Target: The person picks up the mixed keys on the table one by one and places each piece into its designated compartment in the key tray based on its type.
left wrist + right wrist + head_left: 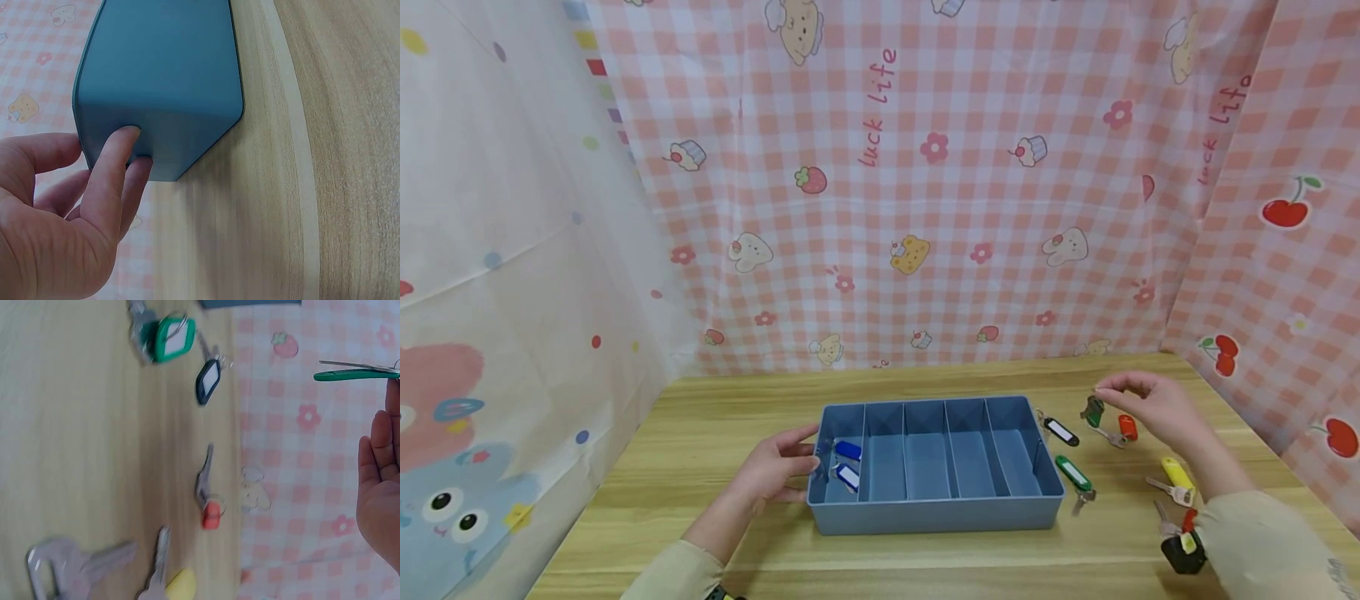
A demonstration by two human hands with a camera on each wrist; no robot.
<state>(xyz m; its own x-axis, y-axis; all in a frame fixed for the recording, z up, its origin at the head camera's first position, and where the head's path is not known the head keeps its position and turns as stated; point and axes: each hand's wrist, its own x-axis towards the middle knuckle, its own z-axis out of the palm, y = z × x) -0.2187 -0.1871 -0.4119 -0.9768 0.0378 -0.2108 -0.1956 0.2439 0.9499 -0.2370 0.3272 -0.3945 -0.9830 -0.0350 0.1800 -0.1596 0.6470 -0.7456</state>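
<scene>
My left hand (pixel 778 467) holds the left end of a blue-grey divided tray (pixel 936 514). In the left wrist view, fingertips press the tray's outer end wall (pixel 156 119), with one digit at the rim. Two blue key tags (pixel 848 451) lie in its leftmost compartment; the other compartments hold nothing. To the tray's right, my right hand (pixel 1153 408) pinches a key with a green tag (pixel 1096 413) at its ring, so that it hangs from the fingertips. The right wrist view shows this green tag (pixel 350 375) edge-on beside the key, with part of the hand cut off.
Right of the tray lie tagged keys: a black tag (pixel 1062 432), a green tag (pixel 1072 472), a red tag (pixel 1127 427) and a yellow tag (pixel 1177 474). A black-headed key (pixel 1183 554) lies near the right sleeve. Patterned cloths (pixel 910 208) hang behind and at the sides.
</scene>
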